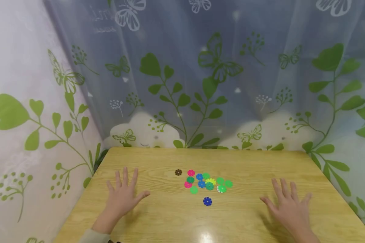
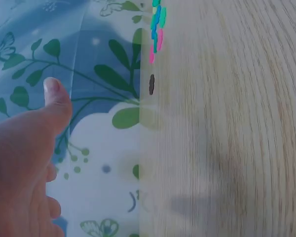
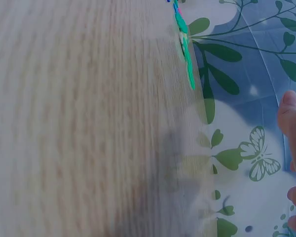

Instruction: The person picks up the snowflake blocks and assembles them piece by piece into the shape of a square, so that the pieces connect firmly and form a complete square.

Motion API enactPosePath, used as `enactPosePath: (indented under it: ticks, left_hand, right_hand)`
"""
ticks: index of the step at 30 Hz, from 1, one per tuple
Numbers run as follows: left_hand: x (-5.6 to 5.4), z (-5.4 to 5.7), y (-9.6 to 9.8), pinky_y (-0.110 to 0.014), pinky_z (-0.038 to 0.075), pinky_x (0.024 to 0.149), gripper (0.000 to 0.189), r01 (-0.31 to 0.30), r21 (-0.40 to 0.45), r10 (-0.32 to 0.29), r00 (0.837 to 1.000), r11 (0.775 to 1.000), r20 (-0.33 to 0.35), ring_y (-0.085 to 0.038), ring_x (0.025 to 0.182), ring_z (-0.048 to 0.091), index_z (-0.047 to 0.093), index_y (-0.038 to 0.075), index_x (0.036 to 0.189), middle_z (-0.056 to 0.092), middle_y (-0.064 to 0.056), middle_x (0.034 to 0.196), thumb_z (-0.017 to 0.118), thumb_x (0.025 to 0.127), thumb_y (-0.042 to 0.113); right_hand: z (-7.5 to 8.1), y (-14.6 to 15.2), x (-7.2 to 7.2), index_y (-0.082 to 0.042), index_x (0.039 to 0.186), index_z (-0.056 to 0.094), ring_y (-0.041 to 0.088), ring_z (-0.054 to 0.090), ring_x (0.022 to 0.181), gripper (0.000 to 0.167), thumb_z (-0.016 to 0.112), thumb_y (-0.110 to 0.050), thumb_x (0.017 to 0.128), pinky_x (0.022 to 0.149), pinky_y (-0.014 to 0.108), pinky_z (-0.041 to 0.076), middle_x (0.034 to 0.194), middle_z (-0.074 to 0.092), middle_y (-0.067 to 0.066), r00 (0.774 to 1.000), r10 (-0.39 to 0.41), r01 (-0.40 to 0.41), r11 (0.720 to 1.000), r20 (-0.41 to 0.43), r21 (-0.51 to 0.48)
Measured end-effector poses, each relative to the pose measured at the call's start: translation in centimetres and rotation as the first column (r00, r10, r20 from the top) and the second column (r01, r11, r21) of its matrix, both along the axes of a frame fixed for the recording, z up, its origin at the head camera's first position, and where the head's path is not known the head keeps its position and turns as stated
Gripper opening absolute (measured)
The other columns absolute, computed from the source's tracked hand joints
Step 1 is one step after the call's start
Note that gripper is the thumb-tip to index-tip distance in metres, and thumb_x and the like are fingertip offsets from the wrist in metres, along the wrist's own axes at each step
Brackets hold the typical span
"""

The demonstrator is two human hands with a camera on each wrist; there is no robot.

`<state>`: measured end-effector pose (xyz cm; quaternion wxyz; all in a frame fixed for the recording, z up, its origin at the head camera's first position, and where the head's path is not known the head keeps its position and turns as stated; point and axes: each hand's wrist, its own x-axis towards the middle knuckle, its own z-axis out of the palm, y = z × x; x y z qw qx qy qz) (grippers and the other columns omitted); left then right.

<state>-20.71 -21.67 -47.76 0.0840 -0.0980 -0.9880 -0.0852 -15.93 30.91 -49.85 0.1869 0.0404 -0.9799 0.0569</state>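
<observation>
In the head view my left hand (image 1: 123, 195) is held over the left side of the wooden table, fingers spread and holding nothing. My right hand (image 1: 292, 207) is over the right side, palm down with spread fingers, also holding nothing. Between them lies a loose group of flat notched plastic discs. A dark blue disc (image 1: 207, 201) is nearest the front, a brown disc (image 1: 178, 172) at the left end, and a yellow disc (image 1: 210, 182) amid blue, pink and green ones. Each wrist view shows its own hand's thumb (image 2: 56, 101) extended, apart from the discs.
The wooden table (image 1: 158, 219) ends at the back against a curtain (image 1: 182, 101) printed with leaves and butterflies. More of this printed cloth (image 1: 15, 152) hangs along the left side and on the right. A bright light reflection shows at the table's front middle.
</observation>
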Motion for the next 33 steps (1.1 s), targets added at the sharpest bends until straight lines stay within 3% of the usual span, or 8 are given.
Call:
enactPosePath:
  ticks: [7,14,19,24,27,30,33]
  left_hand:
    - [-0.8,-0.1,2.6,-0.080,0.009,0.093,0.093,0.064,0.010,-0.064,0.998,0.998,-0.011,-0.055,0.130,0.007,0.015,0.011,0.149,0.011,-0.030,0.147,0.045,0.083,0.069]
    - [-1.2,0.0,5.4,-0.076,0.010,0.098,0.092,0.083,-0.058,-0.085,0.996,0.995,-0.027,-0.052,0.132,0.006,0.017,0.012,0.149,0.010,-0.027,0.148,0.048,0.082,0.068]
    - [-1.1,0.1,7.7,-0.072,0.018,0.101,0.089,0.117,-0.068,-0.119,0.993,0.991,-0.016,-0.049,0.133,0.012,0.024,0.011,0.148,0.011,-0.025,0.149,0.046,0.083,0.068]
    - [-1.1,0.0,9.6,-0.069,0.020,0.103,0.088,0.155,-0.014,-0.155,0.988,0.988,0.018,-0.048,0.133,0.013,0.028,0.011,0.147,0.013,-0.024,0.150,0.046,0.082,0.069]
    - [-1.1,0.1,10.6,-0.067,0.023,0.103,0.086,0.191,0.025,-0.192,0.981,0.981,0.023,-0.048,0.132,0.017,0.030,0.011,0.146,0.018,-0.024,0.149,0.046,0.083,0.067]
    - [-1.2,-0.1,11.4,-0.066,0.030,0.100,0.078,0.225,0.039,-0.224,0.974,0.974,-0.007,-0.048,0.129,0.027,0.035,0.011,0.144,0.029,-0.024,0.145,0.050,0.085,0.061]
    - [-1.4,-0.4,12.1,-0.063,0.037,0.097,0.070,0.246,0.060,-0.243,0.969,0.968,-0.054,-0.047,0.123,0.039,0.043,0.010,0.139,0.040,-0.025,0.138,0.056,0.086,0.054]
  right_hand:
    - [1.1,-2.5,-1.6,-0.006,0.142,0.034,0.048,0.027,0.129,0.075,0.051,-0.055,0.089,0.099,0.074,-0.005,0.139,0.037,0.026,0.991,0.097,-0.095,0.995,-0.093,0.021]
    - [1.1,-5.3,-2.6,-0.007,0.142,0.036,0.046,0.029,0.130,0.074,0.052,-0.056,0.088,0.103,0.072,0.000,0.141,0.037,0.022,0.989,0.129,-0.127,0.992,-0.075,0.023]
    - [0.6,-6.8,-3.1,-0.007,0.140,0.039,0.046,0.037,0.124,0.069,0.053,-0.051,0.089,0.101,0.071,0.021,0.137,0.043,0.020,0.986,0.160,-0.161,0.987,-0.050,-0.014]
    - [-0.1,-8.2,-3.6,-0.008,0.141,0.039,0.045,0.047,0.116,0.062,0.052,-0.045,0.092,0.098,0.061,0.037,0.131,0.050,0.019,0.983,0.184,-0.185,0.977,-0.019,-0.109]
    - [-0.6,-8.7,-4.0,-0.007,0.138,0.043,0.043,0.055,0.107,0.060,0.057,-0.040,0.090,0.092,0.057,0.045,0.124,0.056,0.019,0.976,0.202,-0.212,0.969,-0.087,-0.130]
    - [-1.1,-9.1,-4.5,-0.004,0.132,0.050,0.037,0.064,0.083,0.055,0.063,-0.033,0.088,0.067,0.046,0.057,0.109,0.064,0.020,0.966,0.208,-0.233,0.959,-0.153,-0.163]
    - [-1.5,-9.4,-4.9,-0.003,0.125,0.057,0.029,0.064,0.069,0.045,0.066,-0.027,0.087,0.047,0.032,0.051,0.095,0.068,0.017,0.969,0.196,-0.229,0.940,-0.150,-0.254]
